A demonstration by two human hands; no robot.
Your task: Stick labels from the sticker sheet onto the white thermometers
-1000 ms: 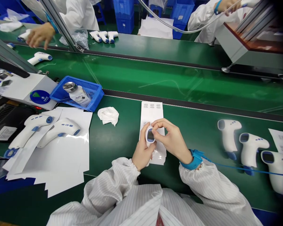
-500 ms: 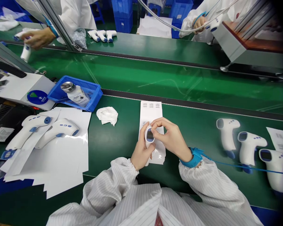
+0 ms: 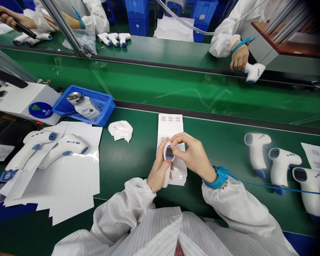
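Note:
My left hand (image 3: 158, 170) grips a white infrared thermometer (image 3: 168, 156) upright by its handle, with the dark display facing up. The fingertips of my right hand (image 3: 193, 156) pinch the top edge of the thermometer's head, beside the display. Under both hands lies a white printed label sheet (image 3: 170, 128), and a shiny piece of clear film (image 3: 179, 175) shows below it. A blue wrist strap (image 3: 218, 179) circles my right wrist, with its blue cord running off to the right.
Two thermometers (image 3: 32, 149) lie on white sheets (image 3: 77, 185) at the left, and several more (image 3: 284, 167) stand on the green bench to the right. A blue tray (image 3: 104, 103) holds a metal-capped bottle (image 3: 84, 106). A white cloth (image 3: 120, 131) lies nearby. Co-workers (image 3: 92, 17) sit beyond a green conveyor belt (image 3: 160, 83).
My hands and the thermometer have hardly moved. Across the belt, a co-worker's hand at right has dropped lower with a thermometer, and a hand at far left now holds a dark pen-like tool.

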